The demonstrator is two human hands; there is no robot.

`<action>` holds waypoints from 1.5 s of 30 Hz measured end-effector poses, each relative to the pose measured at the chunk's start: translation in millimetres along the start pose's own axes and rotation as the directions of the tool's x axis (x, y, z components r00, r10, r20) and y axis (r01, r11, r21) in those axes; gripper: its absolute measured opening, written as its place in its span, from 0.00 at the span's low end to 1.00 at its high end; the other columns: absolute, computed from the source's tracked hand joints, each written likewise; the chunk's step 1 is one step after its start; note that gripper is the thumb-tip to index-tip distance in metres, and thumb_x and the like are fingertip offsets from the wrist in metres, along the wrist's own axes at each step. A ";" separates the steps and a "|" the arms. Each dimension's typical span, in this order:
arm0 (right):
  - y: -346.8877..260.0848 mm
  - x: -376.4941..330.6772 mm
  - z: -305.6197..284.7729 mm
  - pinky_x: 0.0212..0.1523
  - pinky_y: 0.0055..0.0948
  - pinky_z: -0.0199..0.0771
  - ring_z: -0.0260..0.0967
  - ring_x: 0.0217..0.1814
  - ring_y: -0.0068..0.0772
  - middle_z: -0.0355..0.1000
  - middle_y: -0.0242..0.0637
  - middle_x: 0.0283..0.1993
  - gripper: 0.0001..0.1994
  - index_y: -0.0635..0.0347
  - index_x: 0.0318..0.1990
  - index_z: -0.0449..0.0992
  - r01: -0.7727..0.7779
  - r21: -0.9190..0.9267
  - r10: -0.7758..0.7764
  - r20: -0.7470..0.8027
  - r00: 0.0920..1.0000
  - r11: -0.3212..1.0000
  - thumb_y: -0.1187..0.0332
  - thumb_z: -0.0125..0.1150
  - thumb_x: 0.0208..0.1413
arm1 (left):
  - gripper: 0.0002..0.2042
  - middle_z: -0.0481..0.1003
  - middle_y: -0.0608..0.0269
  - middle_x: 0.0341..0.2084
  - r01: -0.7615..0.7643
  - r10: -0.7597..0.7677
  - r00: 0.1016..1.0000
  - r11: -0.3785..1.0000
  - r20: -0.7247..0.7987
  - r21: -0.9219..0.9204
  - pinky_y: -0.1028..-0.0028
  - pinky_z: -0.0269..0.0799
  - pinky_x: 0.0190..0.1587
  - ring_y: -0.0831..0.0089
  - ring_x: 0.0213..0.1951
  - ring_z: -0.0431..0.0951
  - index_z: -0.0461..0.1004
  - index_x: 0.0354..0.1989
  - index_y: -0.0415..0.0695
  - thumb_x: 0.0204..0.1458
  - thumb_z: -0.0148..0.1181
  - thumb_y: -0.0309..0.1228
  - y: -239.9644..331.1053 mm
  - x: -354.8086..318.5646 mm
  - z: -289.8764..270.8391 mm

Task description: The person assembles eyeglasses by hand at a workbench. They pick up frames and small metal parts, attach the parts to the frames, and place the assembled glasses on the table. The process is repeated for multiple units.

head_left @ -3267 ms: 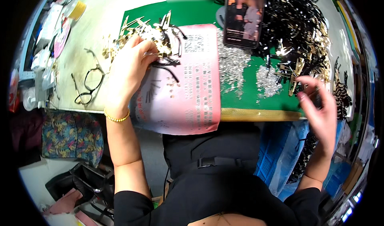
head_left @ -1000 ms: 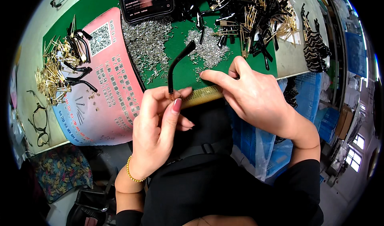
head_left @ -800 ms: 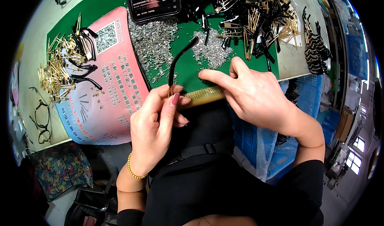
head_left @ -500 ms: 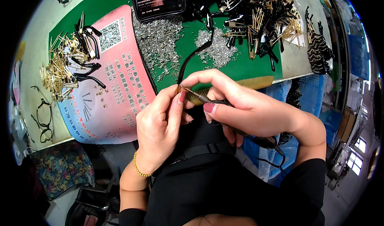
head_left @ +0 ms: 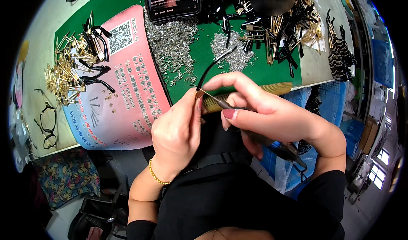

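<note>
Tabletop [head_left: 46, 80] carries green mat [head_left: 272, 72], pink-blue sheet [head_left: 131, 85], heap of temples [head_left: 280, 36] at right. Right hand [head_left: 276, 112] and left hand [head_left: 176, 127] near mat's front edge: right grip wrapped round driver [head_left: 276, 146], left grip pinched on lower end of tilted temple [head_left: 207, 72], driver tip at that end; silver bits [head_left: 172, 49] piled beyond.

Lit windows [head_left: 376, 176] far R; grey flr [head_left: 361, 208] below; pale tbl [head_left: 39, 72] ahead.

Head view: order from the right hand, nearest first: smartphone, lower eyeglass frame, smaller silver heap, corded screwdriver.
1. Corded screwdriver: in the right hand.
2. Smaller silver heap: just above.
3. Smartphone: upper left.
4. Lower eyeglass frame: far left.
</note>
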State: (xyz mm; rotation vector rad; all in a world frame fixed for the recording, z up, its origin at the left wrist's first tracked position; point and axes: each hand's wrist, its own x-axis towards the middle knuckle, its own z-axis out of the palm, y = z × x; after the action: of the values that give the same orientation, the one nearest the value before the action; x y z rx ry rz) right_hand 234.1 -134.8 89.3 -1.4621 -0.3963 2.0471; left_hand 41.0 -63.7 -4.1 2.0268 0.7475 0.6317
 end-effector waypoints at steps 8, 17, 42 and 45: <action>9.4 -3.3 10.1 0.31 0.32 0.74 0.73 0.32 0.38 0.71 0.44 0.42 0.25 0.61 0.65 0.53 0.195 -0.457 -0.243 -0.049 0.969 0.868 0.69 0.57 0.66 | 0.14 0.75 0.60 0.21 -0.290 0.319 0.944 0.924 -0.082 0.251 0.71 0.70 0.23 0.68 0.20 0.76 0.77 0.49 0.33 0.53 0.65 0.20 -5.5 2.0 -1.0; -44.3 95.1 53.3 0.40 0.46 0.75 0.74 0.43 0.55 0.72 0.50 0.40 0.14 0.65 0.51 0.71 0.292 -0.956 -0.638 0.206 0.742 0.030 0.67 0.57 0.63 | 0.11 0.75 0.52 0.46 -0.003 -0.201 0.826 0.933 -0.527 -0.360 0.74 0.73 0.49 0.75 0.40 0.77 0.66 0.55 0.34 0.67 0.45 0.19 -45.9 -2.3 -87.2; -43.4 140.2 94.5 0.30 0.46 0.76 0.74 0.31 0.55 0.70 0.52 0.33 0.09 0.72 0.38 0.67 0.180 -0.935 -0.677 0.346 0.650 -0.306 0.76 0.56 0.51 | 0.06 0.75 0.64 0.29 0.197 -0.048 0.917 0.918 -0.397 0.343 0.76 0.67 0.32 0.77 0.29 0.73 0.82 0.41 0.39 0.57 0.64 0.23 -65.7 49.1 -173.4; -36.4 128.2 97.4 0.29 0.45 0.76 0.74 0.32 0.55 0.69 0.50 0.35 0.11 0.72 0.39 0.67 0.150 -0.945 -0.668 0.312 0.675 -0.290 0.78 0.57 0.48 | 0.05 0.75 0.58 0.28 0.080 0.070 0.953 0.880 -0.295 0.468 0.67 0.70 0.33 0.63 0.29 0.76 0.82 0.38 0.42 0.55 0.65 0.26 -72.6 70.0 -172.7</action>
State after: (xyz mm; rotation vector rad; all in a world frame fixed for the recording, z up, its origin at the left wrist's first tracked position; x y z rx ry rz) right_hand 124.9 -18.5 46.8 -1.8203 -2.3408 0.3748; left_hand -45.8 113.0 31.2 2.3997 1.1868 0.8327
